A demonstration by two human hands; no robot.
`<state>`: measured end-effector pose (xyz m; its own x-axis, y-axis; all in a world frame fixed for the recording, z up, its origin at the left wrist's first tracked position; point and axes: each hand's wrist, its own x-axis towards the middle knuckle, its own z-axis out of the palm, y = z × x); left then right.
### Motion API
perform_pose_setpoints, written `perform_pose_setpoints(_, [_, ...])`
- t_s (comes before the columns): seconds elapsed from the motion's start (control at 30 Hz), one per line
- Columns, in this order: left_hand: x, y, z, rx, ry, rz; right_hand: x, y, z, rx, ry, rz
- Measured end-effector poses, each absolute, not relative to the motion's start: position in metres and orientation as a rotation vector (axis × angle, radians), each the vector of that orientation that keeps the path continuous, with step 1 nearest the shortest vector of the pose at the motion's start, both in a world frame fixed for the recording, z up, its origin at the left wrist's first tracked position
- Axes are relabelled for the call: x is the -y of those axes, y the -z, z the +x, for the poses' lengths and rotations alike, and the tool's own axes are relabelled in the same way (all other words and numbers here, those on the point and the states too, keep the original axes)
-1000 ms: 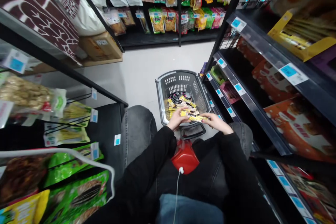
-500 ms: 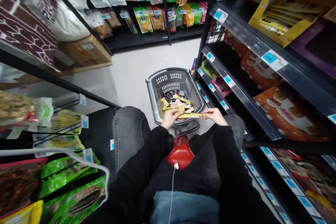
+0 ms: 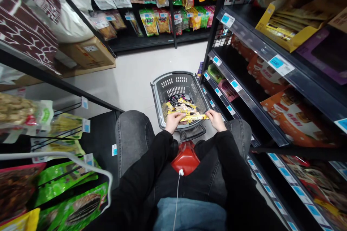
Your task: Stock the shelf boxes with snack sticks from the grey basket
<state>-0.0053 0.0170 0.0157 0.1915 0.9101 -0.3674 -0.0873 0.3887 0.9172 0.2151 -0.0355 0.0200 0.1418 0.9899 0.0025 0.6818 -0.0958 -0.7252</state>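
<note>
A grey plastic shopping basket (image 3: 158, 95) stands on the floor in front of my knees, holding several small yellow and dark snack packets (image 3: 179, 103). My left hand (image 3: 174, 121) and my right hand (image 3: 216, 119) are both closed on the ends of a bundle of long yellow packets (image 3: 193, 117), held level over the basket's near rim. Both arms are in black sleeves. A red device (image 3: 185, 158) with a white cable rests between my thighs.
Dark store shelves close in on both sides: orange boxes (image 3: 287, 115) and a yellow display box (image 3: 287, 25) on the right, green and yellow snack bags (image 3: 67, 173) on hooks at the left. Hanging snack packs (image 3: 162, 18) line the far wall. A cardboard box (image 3: 86, 56) sits at the left.
My two hands have drawn closer together along the yellow packets, the right hand sliding left. The view swung a little to the right and then settled.
</note>
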Motion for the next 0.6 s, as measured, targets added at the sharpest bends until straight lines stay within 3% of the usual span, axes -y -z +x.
perform_pose_setpoints(0.2, [-0.018, -0.011, -0.007, -1.077, -0.806, 0.88, 0.032, -0.008, 0.222, 1.548, -0.697, -1.809])
perform_pose_setpoints(0.43, [-0.022, -0.009, -0.011, -1.062, -0.787, 0.814, 0.038, -0.015, 0.234, 1.22, -1.087, -1.537])
perform_pose_setpoints(0.6, [-0.021, -0.012, -0.009, -1.101, -0.77, 0.841, 0.04, -0.021, 0.238, 1.462, -0.846, -1.652])
